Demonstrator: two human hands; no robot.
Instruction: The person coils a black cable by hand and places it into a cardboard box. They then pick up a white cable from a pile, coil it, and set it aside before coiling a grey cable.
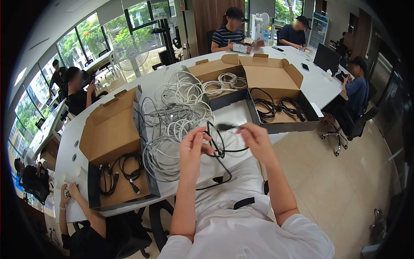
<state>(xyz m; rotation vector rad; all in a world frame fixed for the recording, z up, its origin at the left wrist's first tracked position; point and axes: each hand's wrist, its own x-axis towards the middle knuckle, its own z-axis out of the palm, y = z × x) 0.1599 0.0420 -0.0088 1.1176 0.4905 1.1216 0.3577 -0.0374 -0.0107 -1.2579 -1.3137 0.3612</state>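
My left hand (194,146) is closed around a loop of black cable (223,163) in front of my lap, one end hanging down below it. My right hand (255,137) pinches the same cable close to its dark plug (225,127), which points toward the left hand. Just beyond my hands, a large tangle of white and grey cables (177,116) spreads over the table. A cardboard box (110,125) to the left holds coiled black cables (129,168). Another open box (288,127) to the right contains more black cables (267,105).
A third open box (207,69) at the back holds white cables (226,82). Several people sit around the white table (168,190); one person's hands (69,192) work at the left edge. A phone (305,67) and monitor (326,58) are at the far right.
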